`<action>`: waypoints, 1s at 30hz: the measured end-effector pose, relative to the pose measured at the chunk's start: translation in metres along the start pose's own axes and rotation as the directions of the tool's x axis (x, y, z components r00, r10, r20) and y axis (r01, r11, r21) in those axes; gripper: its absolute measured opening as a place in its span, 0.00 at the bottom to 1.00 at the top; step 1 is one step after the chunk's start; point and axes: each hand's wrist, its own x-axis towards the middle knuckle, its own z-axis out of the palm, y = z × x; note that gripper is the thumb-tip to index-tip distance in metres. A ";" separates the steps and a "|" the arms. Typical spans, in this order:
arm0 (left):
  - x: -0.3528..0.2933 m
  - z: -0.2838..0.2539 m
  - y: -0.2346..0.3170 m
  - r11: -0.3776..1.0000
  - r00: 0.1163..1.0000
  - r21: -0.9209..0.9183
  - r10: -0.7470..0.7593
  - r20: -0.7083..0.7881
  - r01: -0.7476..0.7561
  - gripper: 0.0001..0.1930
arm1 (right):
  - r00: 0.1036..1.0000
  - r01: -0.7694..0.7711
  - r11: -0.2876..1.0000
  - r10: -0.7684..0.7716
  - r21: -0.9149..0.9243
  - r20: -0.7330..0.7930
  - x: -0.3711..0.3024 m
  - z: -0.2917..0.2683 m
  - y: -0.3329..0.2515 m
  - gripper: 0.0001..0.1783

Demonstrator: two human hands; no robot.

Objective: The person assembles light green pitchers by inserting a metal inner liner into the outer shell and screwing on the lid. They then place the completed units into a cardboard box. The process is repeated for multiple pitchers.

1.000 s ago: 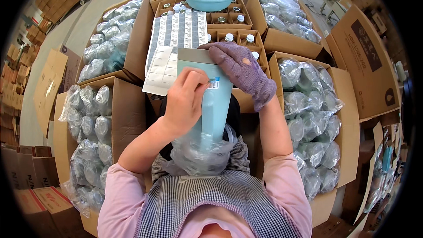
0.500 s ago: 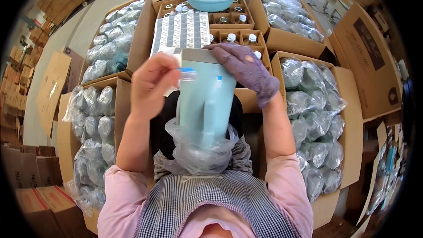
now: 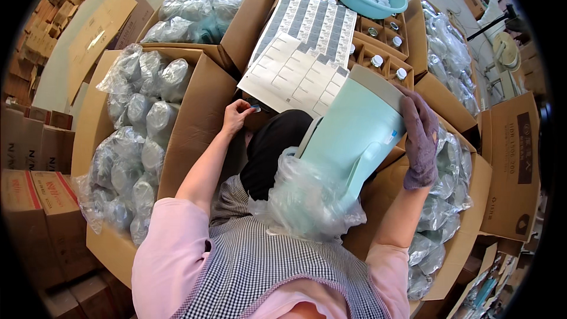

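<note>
A pale teal jug (image 3: 348, 127) with a side handle leans across my lap, its grey end pointing up and to the right. Crumpled clear plastic bag (image 3: 313, 198) surrounds its lower part. A small blue label sits on its side. My right hand (image 3: 420, 139), in a purple-grey glove, grips the jug near the grey end. Away from the jug, my bare left hand (image 3: 236, 116) pinches a small blue-and-clear sticker (image 3: 256, 108) beside my knee. Just beyond it lie a white sheet (image 3: 292, 77) with cut outlines and a printed label sheet (image 3: 313, 28).
Cartons of plastic-wrapped items stand left (image 3: 198, 124), far left (image 3: 248, 20) and right (image 3: 472, 201). Ahead, a divided carton (image 3: 387, 53) holds capped bottles. A light blue basin (image 3: 369, 9) of white caps rests on it. A tall carton (image 3: 511, 165) stands at far right.
My left hand has drawn away from the jug, down toward my knee, with the sticker. The jug now leans right in my right hand. The view has turned, showing more of the sheets.
</note>
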 end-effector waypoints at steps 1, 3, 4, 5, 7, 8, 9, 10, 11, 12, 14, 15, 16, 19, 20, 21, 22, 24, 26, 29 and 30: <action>0.006 0.009 -0.001 0.995 0.997 0.081 0.065 -0.046 -0.061 0.09 | 0.999 0.013 1.000 -0.013 0.010 -0.032 -0.001 0.003 0.000 0.21; 0.014 0.018 -0.005 0.968 0.961 0.244 0.116 -0.252 -0.053 0.14 | 0.999 0.022 1.000 -0.022 0.001 -0.036 0.000 0.006 -0.003 0.20; 0.017 0.019 -0.008 0.948 0.939 0.317 0.138 -0.313 -0.034 0.16 | 0.999 0.026 1.000 -0.026 -0.002 -0.040 0.000 0.007 -0.005 0.20; 0.016 0.019 -0.011 0.941 0.938 0.337 0.087 -0.336 0.033 0.18 | 0.999 0.023 1.000 -0.024 -0.008 -0.047 0.001 0.008 -0.005 0.20; 0.014 0.013 -0.018 0.919 0.922 0.375 0.034 -0.386 0.123 0.26 | 0.998 0.023 1.000 -0.024 -0.013 -0.059 0.003 0.010 -0.004 0.20; 0.019 0.000 -0.027 0.905 0.934 0.388 -0.028 -0.355 0.174 0.24 | 0.999 0.027 1.000 -0.026 0.012 -0.048 0.004 0.012 -0.005 0.19; 0.026 -0.011 -0.035 0.889 0.944 0.402 -0.088 -0.318 0.218 0.23 | 0.999 0.031 0.999 -0.030 0.032 -0.043 0.005 0.013 -0.008 0.19; 0.028 -0.009 -0.002 0.773 0.964 0.590 -0.106 -0.242 0.233 0.20 | 0.998 0.010 0.999 -0.007 0.036 -0.062 0.002 0.012 -0.002 0.19; 0.029 -0.008 0.036 0.768 0.953 0.634 0.116 -0.279 0.092 0.19 | 0.996 0.046 0.998 -0.042 0.043 -0.074 0.003 0.012 0.001 0.19; 0.030 -0.005 0.075 0.732 0.891 0.680 0.332 -0.310 -0.036 0.20 | 0.998 0.027 0.997 -0.022 0.067 -0.062 0.006 0.015 -0.002 0.19; 0.048 0.000 0.136 0.747 0.850 0.590 0.494 -0.182 -0.308 0.25 | 1.000 -0.003 0.993 0.004 0.118 -0.010 0.015 0.022 -0.014 0.19; 0.065 0.012 0.153 0.737 0.830 0.513 0.552 -0.080 -0.440 0.21 | 1.000 -0.015 0.987 0.011 0.159 0.024 0.019 0.023 -0.014 0.19; 0.083 0.030 0.167 0.657 0.791 0.526 0.610 0.051 -0.540 0.18 | 0.996 0.035 0.993 -0.044 0.113 0.078 0.026 0.020 -0.015 0.19; 0.158 0.082 0.159 0.501 0.743 0.555 0.525 0.414 -0.663 0.19 | 0.988 0.056 0.982 -0.080 0.178 0.135 0.040 0.023 -0.022 0.21; 0.183 0.096 0.143 0.502 0.741 0.546 0.489 0.461 -0.671 0.21 | 0.987 0.063 0.959 -0.101 0.275 0.125 0.043 0.021 -0.018 0.21; 0.195 0.107 0.140 0.458 0.748 0.593 0.442 0.495 -0.663 0.21 | 0.987 0.069 0.929 -0.116 0.364 0.107 0.045 0.019 -0.011 0.22; 0.208 0.114 0.137 0.410 0.758 0.639 0.392 0.522 -0.651 0.22 | 0.987 0.076 0.889 -0.131 0.452 0.092 0.050 0.017 -0.002 0.22; 0.230 0.119 0.139 0.408 0.772 0.672 0.158 0.616 -0.619 0.21 | 0.990 0.132 0.783 -0.139 0.608 -0.037 0.066 0.016 0.022 0.23; 0.239 0.123 0.143 0.473 0.748 0.634 0.083 0.658 -0.611 0.19 | 0.990 0.095 0.856 -0.028 0.508 -0.139 0.088 0.012 0.053 0.25; 0.237 0.109 0.123 0.615 0.748 0.490 0.269 0.606 -0.618 0.14 | 0.987 -0.153 0.950 0.162 0.271 -0.012 0.127 0.051 0.097 0.16; 0.235 0.108 0.113 0.627 0.738 0.431 0.379 0.559 -0.649 0.12 | 0.965 -0.263 0.927 0.254 0.268 0.068 0.138 0.071 0.109 0.16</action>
